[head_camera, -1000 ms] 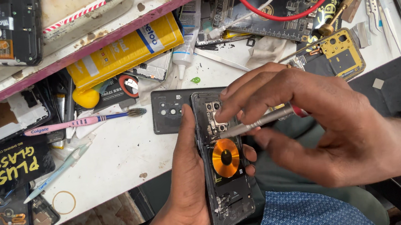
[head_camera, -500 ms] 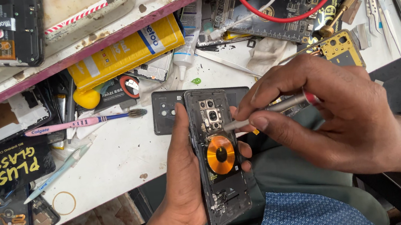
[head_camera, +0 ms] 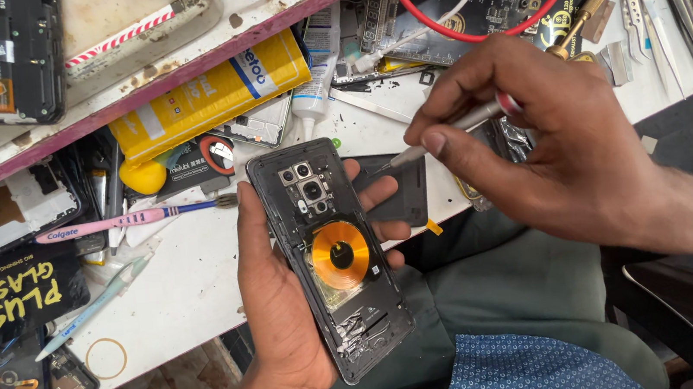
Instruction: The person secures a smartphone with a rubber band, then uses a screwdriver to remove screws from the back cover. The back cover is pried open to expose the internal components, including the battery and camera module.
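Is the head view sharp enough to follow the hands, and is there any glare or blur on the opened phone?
Head view: even, soft light, no hard shadows; the phone in the left hand is sharp, its copper coil showing only a mild sheen; the right hand and its screwdriver are slightly soft; frame edges bend a little.

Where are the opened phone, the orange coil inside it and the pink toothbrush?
opened phone point(head_camera: 359, 323), head view, on its lower inner frame
orange coil point(head_camera: 340, 255), head view, on the coil's centre
pink toothbrush point(head_camera: 119, 221), head view, on the middle of its handle
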